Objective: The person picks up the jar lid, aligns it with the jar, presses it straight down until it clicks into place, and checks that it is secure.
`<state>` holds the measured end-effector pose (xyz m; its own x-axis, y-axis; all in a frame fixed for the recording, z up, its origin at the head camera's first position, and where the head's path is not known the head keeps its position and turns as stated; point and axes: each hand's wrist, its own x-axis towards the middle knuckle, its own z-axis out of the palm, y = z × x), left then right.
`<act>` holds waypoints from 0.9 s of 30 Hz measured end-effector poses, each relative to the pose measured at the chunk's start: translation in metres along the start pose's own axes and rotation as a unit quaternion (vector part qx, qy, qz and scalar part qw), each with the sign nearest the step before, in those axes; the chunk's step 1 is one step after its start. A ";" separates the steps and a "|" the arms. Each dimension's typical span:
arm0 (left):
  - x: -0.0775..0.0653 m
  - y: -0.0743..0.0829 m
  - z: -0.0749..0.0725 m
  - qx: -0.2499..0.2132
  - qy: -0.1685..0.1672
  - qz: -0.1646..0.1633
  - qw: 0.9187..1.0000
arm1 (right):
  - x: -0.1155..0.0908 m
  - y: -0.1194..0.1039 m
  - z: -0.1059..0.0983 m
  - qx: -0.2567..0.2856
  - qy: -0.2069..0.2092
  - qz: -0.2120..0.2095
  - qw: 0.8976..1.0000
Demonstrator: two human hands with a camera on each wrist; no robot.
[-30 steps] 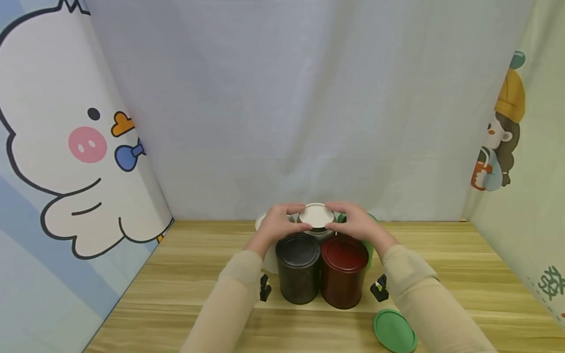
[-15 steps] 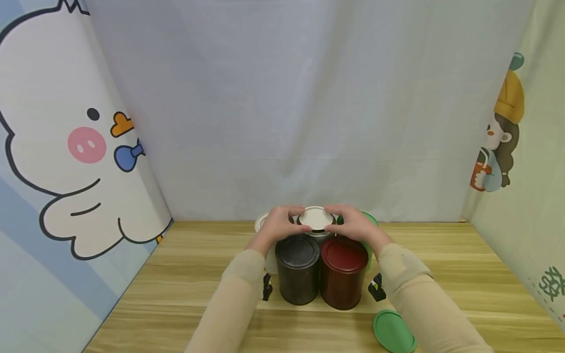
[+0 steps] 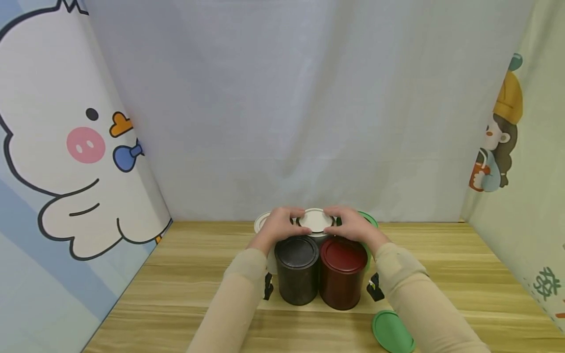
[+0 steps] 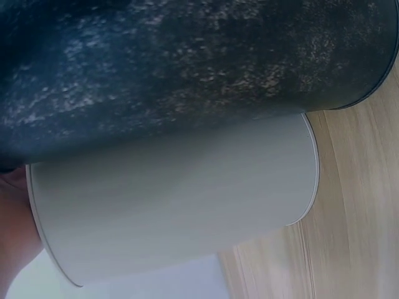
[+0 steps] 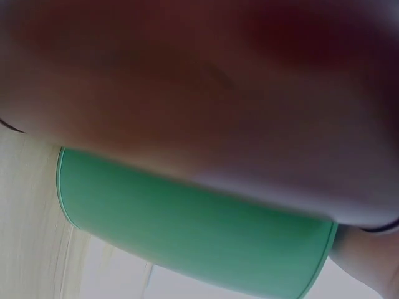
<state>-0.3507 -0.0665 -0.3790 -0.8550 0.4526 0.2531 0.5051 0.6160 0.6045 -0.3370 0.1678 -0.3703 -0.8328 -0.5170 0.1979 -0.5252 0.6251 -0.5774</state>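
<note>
In the head view a round white lid lies level at the top of the middle back can, with a thin dark line along its near edge. My left hand pinches the lid's left side between thumb and fingers. On the opposite side my right hand holds the rim the same way. A black lidded can and a dark red lidded can stand in front. Behind my left hand is a white can; a green can stands behind my right, its rim partly hidden.
A loose green lid lies on the wooden table beside my right forearm. The cans stand close together near the grey back curtain. Printed cloth walls flank the table. Small black wrist devices show by both forearms.
Both hands have moved down slightly with the white lid. The dark gap beneath the lid has narrowed to a thin line. The cans and the green lid stay in place.
</note>
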 end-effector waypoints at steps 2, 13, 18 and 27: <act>0.000 -0.001 0.001 0.004 -0.002 -0.001 1.000 | -0.001 -0.001 0.000 0.003 -0.001 0.006 1.000; 0.001 -0.003 0.001 -0.005 -0.016 -0.008 1.000 | -0.002 0.000 -0.001 0.001 -0.008 0.011 1.000; 0.002 -0.004 0.000 -0.002 -0.028 -0.006 1.000 | -0.002 0.002 -0.001 -0.002 -0.013 0.017 1.000; 0.000 -0.003 -0.003 -0.012 -0.045 0.004 0.999 | -0.003 0.003 -0.001 -0.007 -0.009 0.007 1.000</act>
<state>-0.3523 -0.0703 -0.3785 -0.8360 0.5148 0.1899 0.5086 0.5970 0.6204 -0.3359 0.1717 -0.3718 -0.8366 -0.5191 0.1751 -0.5164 0.6408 -0.5681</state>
